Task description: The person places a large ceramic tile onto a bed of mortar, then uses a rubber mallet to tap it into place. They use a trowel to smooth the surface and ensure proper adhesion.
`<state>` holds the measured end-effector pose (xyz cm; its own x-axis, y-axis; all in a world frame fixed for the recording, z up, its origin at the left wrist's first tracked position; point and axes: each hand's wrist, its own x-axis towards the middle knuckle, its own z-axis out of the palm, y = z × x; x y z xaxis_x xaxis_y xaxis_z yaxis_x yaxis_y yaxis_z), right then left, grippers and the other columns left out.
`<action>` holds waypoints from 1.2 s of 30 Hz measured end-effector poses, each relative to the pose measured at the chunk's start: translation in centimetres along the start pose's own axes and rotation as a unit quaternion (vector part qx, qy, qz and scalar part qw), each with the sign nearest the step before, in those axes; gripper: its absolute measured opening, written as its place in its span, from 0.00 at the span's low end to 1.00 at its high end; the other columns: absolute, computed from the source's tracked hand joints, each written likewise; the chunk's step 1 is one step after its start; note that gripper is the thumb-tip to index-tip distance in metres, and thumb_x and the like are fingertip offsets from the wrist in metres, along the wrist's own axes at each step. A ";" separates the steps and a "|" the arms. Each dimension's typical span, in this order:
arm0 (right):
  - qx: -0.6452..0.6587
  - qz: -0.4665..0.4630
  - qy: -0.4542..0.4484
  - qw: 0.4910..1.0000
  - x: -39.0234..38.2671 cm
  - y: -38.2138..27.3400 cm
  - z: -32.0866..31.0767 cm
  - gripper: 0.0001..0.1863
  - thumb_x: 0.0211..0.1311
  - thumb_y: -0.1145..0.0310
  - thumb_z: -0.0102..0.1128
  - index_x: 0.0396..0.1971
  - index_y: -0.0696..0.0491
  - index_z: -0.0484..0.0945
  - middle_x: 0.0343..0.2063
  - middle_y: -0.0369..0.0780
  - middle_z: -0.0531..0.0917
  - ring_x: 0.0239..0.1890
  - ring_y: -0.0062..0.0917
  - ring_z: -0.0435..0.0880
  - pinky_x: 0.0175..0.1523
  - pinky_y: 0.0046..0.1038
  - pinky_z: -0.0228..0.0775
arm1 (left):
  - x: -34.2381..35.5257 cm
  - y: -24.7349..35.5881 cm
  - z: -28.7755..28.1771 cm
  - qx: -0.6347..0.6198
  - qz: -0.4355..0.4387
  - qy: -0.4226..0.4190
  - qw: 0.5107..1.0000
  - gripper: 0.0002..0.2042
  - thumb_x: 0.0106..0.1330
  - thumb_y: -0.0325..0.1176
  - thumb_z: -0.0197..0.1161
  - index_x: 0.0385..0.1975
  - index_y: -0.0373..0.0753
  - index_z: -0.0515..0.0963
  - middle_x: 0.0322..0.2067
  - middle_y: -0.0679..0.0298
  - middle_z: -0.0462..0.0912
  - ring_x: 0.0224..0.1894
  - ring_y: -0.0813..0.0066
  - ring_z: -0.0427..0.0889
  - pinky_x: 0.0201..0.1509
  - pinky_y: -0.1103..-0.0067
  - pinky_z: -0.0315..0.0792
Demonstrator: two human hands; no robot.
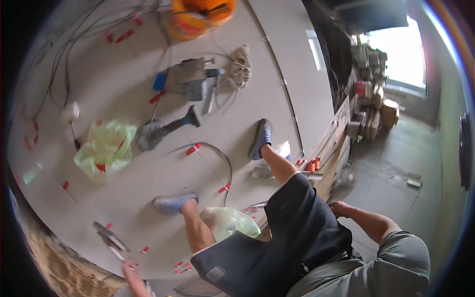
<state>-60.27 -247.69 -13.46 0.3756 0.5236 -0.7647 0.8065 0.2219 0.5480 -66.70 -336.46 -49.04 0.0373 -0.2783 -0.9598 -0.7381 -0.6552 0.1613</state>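
Low on the left, my left hand (132, 273) has its fingers closed around the light handle of a flat grey trowel-like tool (112, 238). The tool is angled over pale floor tiles (148, 232), and blur hides its exact shape. Red tile-levelling wedges (144, 250) lie near it. My right hand (339, 209) hangs beside the hip of my dark shorts, its fingers partly hidden by the cloth, so what it holds, if anything, does not show. Between my feet and the left hand rests a pale green plastic bag (230, 221).
A grey power tool (168, 129), another green bag (106, 148), a tool pile (190, 79) and an orange bucket (202, 20) stand on the tiles. Cables (67, 64) run across the upper left. Sandy ground (64, 265) borders the tiles; boxes (389, 113) are stacked near the window.
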 end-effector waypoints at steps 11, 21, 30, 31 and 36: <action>0.243 -0.323 0.078 0.911 12.3 -7.7 -13.6 0.22 0.67 0.59 0.59 0.51 0.60 0.74 0.36 0.44 0.84 0.39 0.26 0.83 0.46 0.28 0.75 | -46.9 -20.9 47.1 0.422 0.001 -0.092 0.902 0.10 0.53 0.25 0.68 0.30 0.37 0.73 0.16 0.67 0.70 0.14 0.74 0.70 0.24 0.76 0.76; 0.622 -0.266 -0.322 0.662 7.7 -19.3 -28.1 0.16 0.72 0.59 0.56 0.48 0.56 0.74 0.39 0.38 0.81 0.41 0.22 0.80 0.48 0.28 0.74 | -59.6 -42.0 81.7 0.835 0.270 -0.261 0.401 0.44 0.56 0.27 0.60 0.69 0.23 0.41 0.36 0.36 0.82 0.40 0.41 0.83 0.48 0.59 0.76; 0.692 -0.074 -0.156 0.701 27.9 -23.7 -40.7 0.12 0.62 0.64 0.60 0.24 0.55 0.72 0.14 0.36 0.70 0.15 0.24 0.71 0.20 0.29 0.65 | -44.5 -29.8 100.9 0.864 0.285 -0.264 0.320 0.46 0.54 0.41 0.73 0.70 0.34 0.54 0.53 0.41 0.77 0.55 0.46 0.78 0.59 0.64 0.73; 0.676 -0.076 -0.115 0.724 29.3 -25.3 -41.9 0.13 0.62 0.62 0.60 0.25 0.55 0.73 0.15 0.35 0.70 0.15 0.24 0.70 0.20 0.28 0.64 | -41.8 -28.3 102.8 0.905 0.291 -0.199 0.237 0.48 0.53 0.42 0.73 0.71 0.36 0.52 0.56 0.41 0.76 0.58 0.47 0.77 0.60 0.64 0.72; 0.632 -0.111 -0.064 0.764 38.0 -33.4 -44.1 0.18 0.67 0.53 0.59 0.29 0.53 0.73 0.16 0.32 0.70 0.14 0.17 0.68 0.20 0.24 0.62 | -22.1 -24.3 103.3 0.938 0.345 0.007 -0.004 0.48 0.55 0.32 0.68 0.73 0.36 0.44 0.66 0.46 0.63 0.64 0.54 0.69 0.63 0.63 0.67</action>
<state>-93.05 -198.97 -45.86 0.1418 0.4855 -0.8627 0.6232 -0.7209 -0.3032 -119.21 -241.84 -55.50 -0.4159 0.2368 -0.8780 0.7403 0.6489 -0.1757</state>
